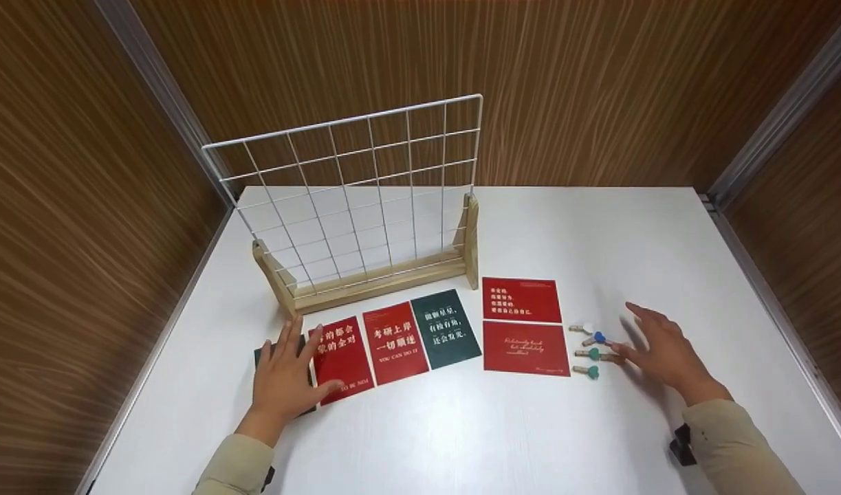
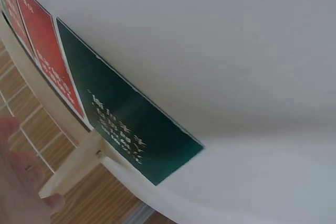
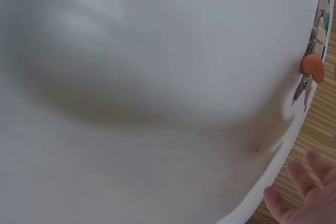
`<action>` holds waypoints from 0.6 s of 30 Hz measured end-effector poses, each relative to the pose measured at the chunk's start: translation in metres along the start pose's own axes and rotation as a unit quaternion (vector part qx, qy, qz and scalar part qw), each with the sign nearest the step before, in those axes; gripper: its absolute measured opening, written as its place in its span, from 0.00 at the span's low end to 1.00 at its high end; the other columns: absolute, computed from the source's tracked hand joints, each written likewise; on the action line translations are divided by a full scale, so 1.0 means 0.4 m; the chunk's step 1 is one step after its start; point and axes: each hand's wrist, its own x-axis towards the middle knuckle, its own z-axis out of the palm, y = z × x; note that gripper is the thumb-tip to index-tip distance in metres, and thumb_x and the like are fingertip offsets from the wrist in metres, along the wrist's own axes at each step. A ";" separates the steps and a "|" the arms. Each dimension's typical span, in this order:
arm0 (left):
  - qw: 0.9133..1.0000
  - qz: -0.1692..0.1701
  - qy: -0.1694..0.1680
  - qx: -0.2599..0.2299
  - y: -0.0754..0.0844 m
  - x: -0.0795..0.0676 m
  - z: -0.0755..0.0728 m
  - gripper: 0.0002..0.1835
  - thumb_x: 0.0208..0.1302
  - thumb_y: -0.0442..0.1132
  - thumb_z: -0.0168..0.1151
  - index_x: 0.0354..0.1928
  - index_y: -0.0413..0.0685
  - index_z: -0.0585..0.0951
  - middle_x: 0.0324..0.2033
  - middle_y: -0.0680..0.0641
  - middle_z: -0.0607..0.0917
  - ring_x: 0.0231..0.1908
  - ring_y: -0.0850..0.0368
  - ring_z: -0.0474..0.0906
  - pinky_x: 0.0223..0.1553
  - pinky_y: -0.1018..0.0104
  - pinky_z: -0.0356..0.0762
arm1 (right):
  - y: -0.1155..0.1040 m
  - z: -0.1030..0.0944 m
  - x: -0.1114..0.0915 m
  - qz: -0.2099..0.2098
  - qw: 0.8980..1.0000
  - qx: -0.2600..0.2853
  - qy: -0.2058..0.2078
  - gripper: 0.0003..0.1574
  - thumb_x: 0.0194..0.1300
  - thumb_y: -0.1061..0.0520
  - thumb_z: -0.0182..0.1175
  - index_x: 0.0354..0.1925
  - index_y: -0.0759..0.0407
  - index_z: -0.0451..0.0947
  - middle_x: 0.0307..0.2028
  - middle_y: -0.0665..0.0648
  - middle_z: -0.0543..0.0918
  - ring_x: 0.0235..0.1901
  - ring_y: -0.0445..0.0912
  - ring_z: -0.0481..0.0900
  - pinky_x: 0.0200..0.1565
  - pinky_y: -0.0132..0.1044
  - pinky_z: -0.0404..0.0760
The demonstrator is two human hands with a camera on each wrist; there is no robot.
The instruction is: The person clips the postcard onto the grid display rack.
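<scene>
Left hand (image 1: 281,378): spread with straight fingers over the left end of the card row; gripping nothing; clear of the card surface in the left wrist view.
Right hand (image 1: 670,354): held with extended fingers just right of the clothespins; gripping nothing; contact with the nearest pin impossible to tell from the head view, but seen apart from it in the right wrist view.
Card row: on the table (image 1: 599,240), near side of the stand; from left to right, dark green card (image 2: 123,103), red card (image 1: 344,361), red "YOU CAN DO IT" card (image 1: 395,342), dark green card (image 1: 446,328).
Landscape pair: right of the row; far red card (image 1: 522,300) just beyond near red card (image 1: 527,348).
Heart clothespins: lined up right of the pair; white (image 1: 584,328), blue (image 1: 599,337), teal (image 1: 594,354), teal (image 1: 593,372); also orange (image 3: 313,67).
Wire-grid stand (image 1: 374,149): upright in a wooden base (image 1: 386,276), far side of the row.
Card handling: best moved by light fingertip pressure, flat, without bending corners or overlapping neighbours; lift by an edge.
Clothespin handling: best taken singly, pinched at the wooden tails rather than at the heart, to open the spring fully.
Clearance: advisable to raise sleeves and wrists above loose cards, against accidental dragging.
</scene>
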 end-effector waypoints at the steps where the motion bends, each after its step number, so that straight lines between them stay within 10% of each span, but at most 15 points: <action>1: 1.000 -0.002 -0.004 -0.003 -0.004 -0.003 0.000 0.54 0.44 0.69 0.66 0.72 0.53 0.61 0.71 0.39 0.52 0.70 0.41 0.44 0.64 0.35 0.47 | 0.001 0.001 -0.001 -0.002 1.000 0.002 -0.001 0.58 0.58 0.34 0.62 0.73 0.56 0.48 0.65 0.75 0.57 0.61 0.73 0.55 0.53 0.72 0.58; 18: 1.000 -0.006 -0.001 -0.020 -0.055 -0.044 -0.005 0.53 0.44 0.65 0.69 0.71 0.50 0.62 0.70 0.39 0.57 0.69 0.41 0.50 0.63 0.38 0.54 | 0.016 0.004 0.000 0.010 0.999 0.026 -0.016 0.50 0.61 0.39 0.63 0.71 0.58 0.54 0.60 0.74 0.66 0.57 0.70 0.62 0.51 0.70 0.63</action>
